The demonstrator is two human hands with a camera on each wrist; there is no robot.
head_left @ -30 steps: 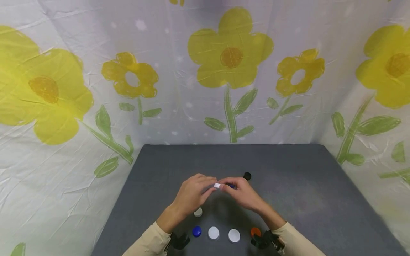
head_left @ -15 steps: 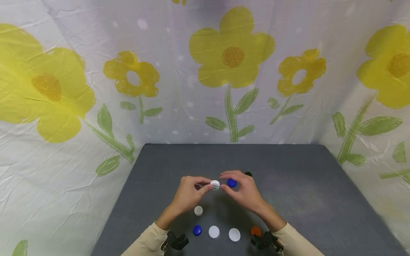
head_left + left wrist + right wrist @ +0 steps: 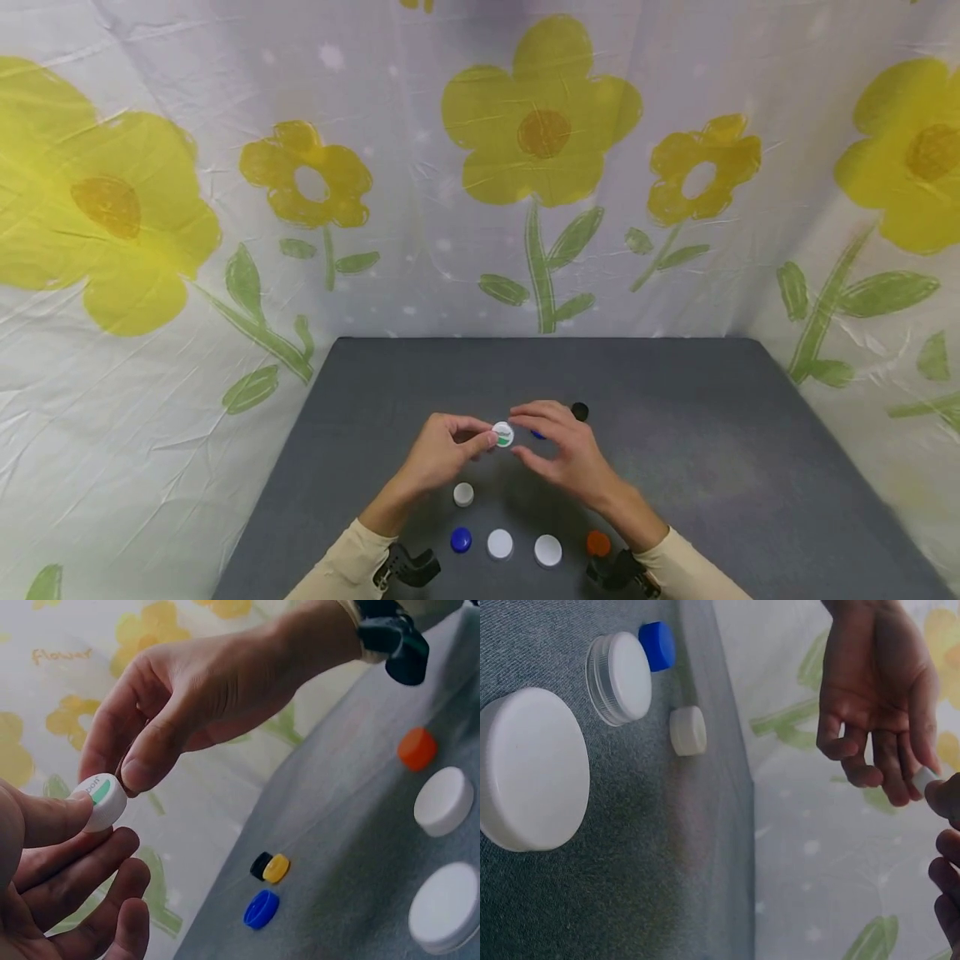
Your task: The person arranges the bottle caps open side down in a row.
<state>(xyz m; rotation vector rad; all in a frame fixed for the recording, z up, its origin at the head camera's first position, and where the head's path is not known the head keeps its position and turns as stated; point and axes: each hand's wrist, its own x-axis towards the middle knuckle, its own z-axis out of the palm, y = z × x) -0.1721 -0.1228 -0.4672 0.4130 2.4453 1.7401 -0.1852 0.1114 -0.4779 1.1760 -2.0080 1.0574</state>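
Observation:
My left hand (image 3: 442, 454) pinches a small white bottle cap (image 3: 502, 434) between thumb and fingers above the table. Green print shows on the cap's top, which faces up in the head view. Just to the right, my right hand (image 3: 566, 454) hovers with thumb and fingers spread apart near the cap's edge. The left wrist view shows the left thumb (image 3: 56, 819) on the cap (image 3: 103, 802), with the right hand (image 3: 202, 690) close beyond it. In the right wrist view, the cap (image 3: 924, 778) is partly hidden by right-hand fingers.
On the grey table (image 3: 675, 467) lie a small white cap (image 3: 463, 494), a blue cap (image 3: 461, 540), two larger white caps (image 3: 500, 545) and an orange cap (image 3: 597, 543). Farther back are a black cap (image 3: 580, 412), a yellow cap (image 3: 276, 868) and another blue cap (image 3: 261, 909). A flowered curtain (image 3: 420, 250) surrounds the table.
The white cap turned from edge-on to printed face up. The right hand let go of it and its fingers spread, while the left hand kept hold.

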